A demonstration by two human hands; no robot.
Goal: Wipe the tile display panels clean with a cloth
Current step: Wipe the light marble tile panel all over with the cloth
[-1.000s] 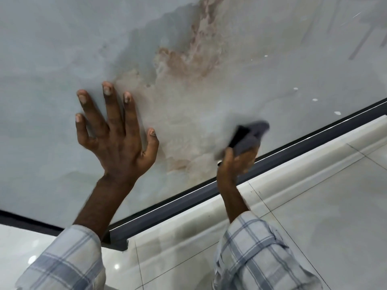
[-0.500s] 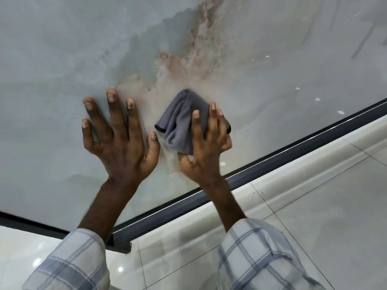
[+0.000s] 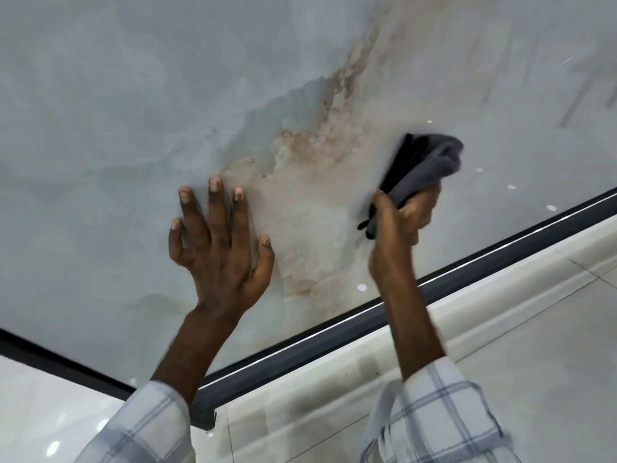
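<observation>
A large glossy tile display panel (image 3: 133, 95), grey-blue with a rusty marbled vein, fills most of the head view. My left hand (image 3: 220, 252) lies flat on it with fingers spread, holding nothing. To the right, my right hand (image 3: 400, 225) grips a folded grey cloth (image 3: 427, 165) and presses it against the panel near its lower right part. The cloth and right hand are blurred by motion. Both wrists come out of checked sleeves.
A dark metal frame (image 3: 334, 332) runs along the panel's lower edge, ending in a corner (image 3: 203, 419) at the bottom. Below it lies a shiny white tiled floor (image 3: 534, 362) with grout lines and light reflections.
My right hand swept the cloth left until it was beside my left hand, then back to the right and a little upward. My left hand stayed flat on the panel.
</observation>
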